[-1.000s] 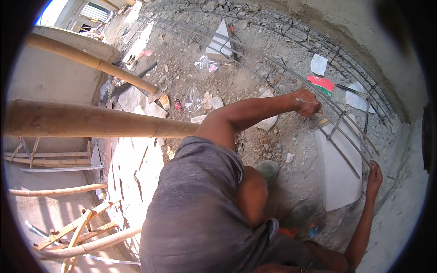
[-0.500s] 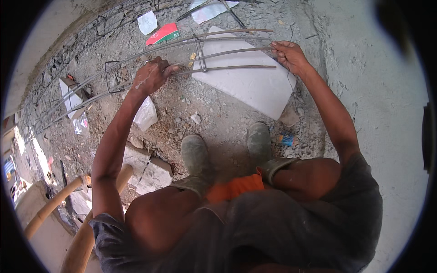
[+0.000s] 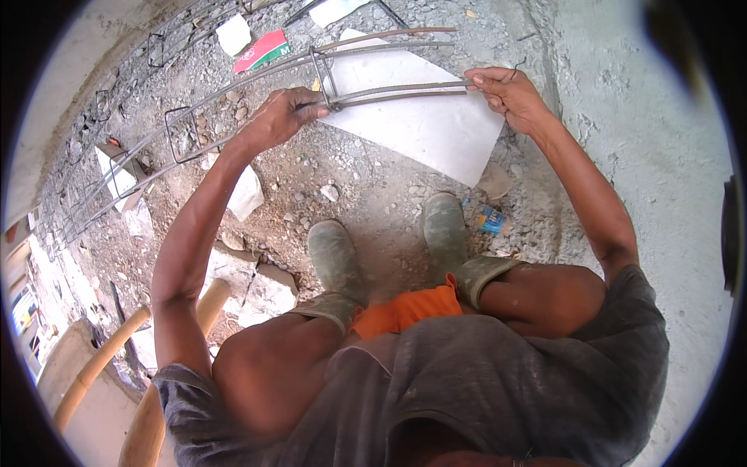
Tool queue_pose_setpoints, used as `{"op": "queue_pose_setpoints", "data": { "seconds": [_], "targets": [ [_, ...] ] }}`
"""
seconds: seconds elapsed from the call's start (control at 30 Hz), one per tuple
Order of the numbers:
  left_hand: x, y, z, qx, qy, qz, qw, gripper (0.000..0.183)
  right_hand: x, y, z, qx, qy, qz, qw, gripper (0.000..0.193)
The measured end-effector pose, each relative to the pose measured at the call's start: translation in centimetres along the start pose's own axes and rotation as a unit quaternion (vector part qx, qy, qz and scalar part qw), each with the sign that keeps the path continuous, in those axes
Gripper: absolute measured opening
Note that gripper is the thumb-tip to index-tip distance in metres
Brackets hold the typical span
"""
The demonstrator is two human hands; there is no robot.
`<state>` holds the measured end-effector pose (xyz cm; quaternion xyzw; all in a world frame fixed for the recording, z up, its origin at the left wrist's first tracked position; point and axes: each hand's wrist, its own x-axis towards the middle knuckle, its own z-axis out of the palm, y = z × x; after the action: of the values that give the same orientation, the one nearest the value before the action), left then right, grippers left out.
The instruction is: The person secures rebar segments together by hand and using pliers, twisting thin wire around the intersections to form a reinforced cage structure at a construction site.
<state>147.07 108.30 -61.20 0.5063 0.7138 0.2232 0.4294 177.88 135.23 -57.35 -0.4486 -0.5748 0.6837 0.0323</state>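
A long rebar cage (image 3: 204,100) runs from the far left toward the upper right, with thin square stirrups around its bars. My left hand (image 3: 284,117) is closed on a front bar, its thumb and fingertips right beside the end stirrup (image 3: 325,78). At the free end of a front steel bar (image 3: 405,91), my right hand (image 3: 506,95) pinches the tip between thumb and fingers. A thin dark wire (image 3: 520,64) sticks up by that hand. Under the bar ends lies a pale flat slab (image 3: 436,132).
Rubble covers the ground, with a white chunk (image 3: 247,194), a red and green wrapper (image 3: 262,51) and a blue packet (image 3: 492,220). My boots (image 3: 334,253) stand close below the slab. Bamboo poles (image 3: 101,358) rise at the lower left; a concrete surface (image 3: 622,132) lies at the right.
My left hand has slid along the bar to the end stirrup. My right hand has shifted slightly right. The two front bars' free ends now lie closer together.
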Motion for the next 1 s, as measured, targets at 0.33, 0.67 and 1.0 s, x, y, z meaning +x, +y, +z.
{"op": "queue_pose_setpoints", "data": {
  "seconds": [0.33, 0.67, 1.0],
  "targets": [
    [0.3, 2.1, 1.3, 0.061, 0.028, 0.024, 0.997, 0.049, 0.3, 0.4, -0.1, -0.055, -0.009, 0.023, 0.998, 0.025],
    [1.1, 0.9, 1.6, 0.008, 0.053, -0.065, 0.996, 0.039, -1.2, -0.9, -0.6, -0.033, -0.055, 0.028, 0.998, 0.03],
    [0.8, 0.6, 1.2, -0.015, 0.031, -0.012, 0.999, 0.03, -0.4, -2.0, -5.4, -0.138, 0.117, 0.025, 0.983, 0.045]
  ]
}}
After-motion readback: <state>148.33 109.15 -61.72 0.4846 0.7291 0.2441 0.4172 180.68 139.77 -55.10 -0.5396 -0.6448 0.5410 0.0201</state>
